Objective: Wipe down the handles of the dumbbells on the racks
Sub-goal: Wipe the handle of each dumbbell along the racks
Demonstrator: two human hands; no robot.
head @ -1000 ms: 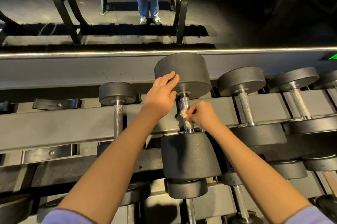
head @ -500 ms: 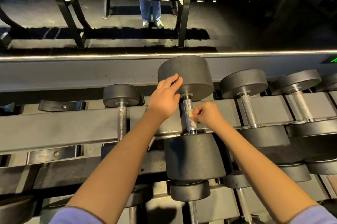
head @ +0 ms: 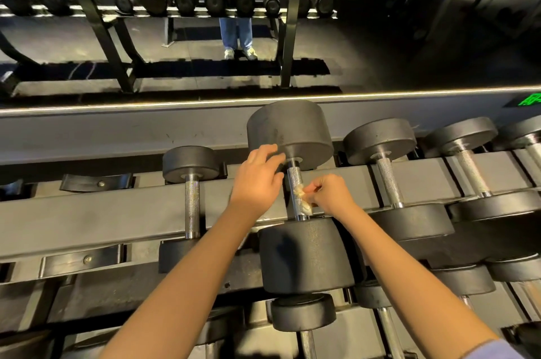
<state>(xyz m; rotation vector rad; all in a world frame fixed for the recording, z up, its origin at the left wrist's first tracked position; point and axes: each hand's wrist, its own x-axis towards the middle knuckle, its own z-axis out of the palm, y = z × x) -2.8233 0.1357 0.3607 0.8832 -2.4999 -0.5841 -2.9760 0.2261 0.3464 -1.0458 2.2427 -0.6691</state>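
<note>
A large black dumbbell [head: 304, 256] lies across the top rails of the rack [head: 87, 212], its knurled steel handle [head: 294, 183] pointing away from me. My right hand [head: 330, 193] pinches a small crumpled beige cloth [head: 301, 196] against the right side of that handle, near its lower end. My left hand [head: 257, 180] rests with straight fingers on the inner face of the dumbbell's far head [head: 289, 130], just left of the handle.
A smaller dumbbell [head: 191, 197] lies to the left and several more [head: 389, 183] to the right. Bare saddles [head: 96, 183] sit at far left. A lower tier holds more dumbbells [head: 303, 312]. A mirror behind shows another rack and a person's legs [head: 237, 34].
My right hand and the cloth stay on the handle, shifted only slightly along it. The left hand keeps its place on the far head. The camera has tilted a little.
</note>
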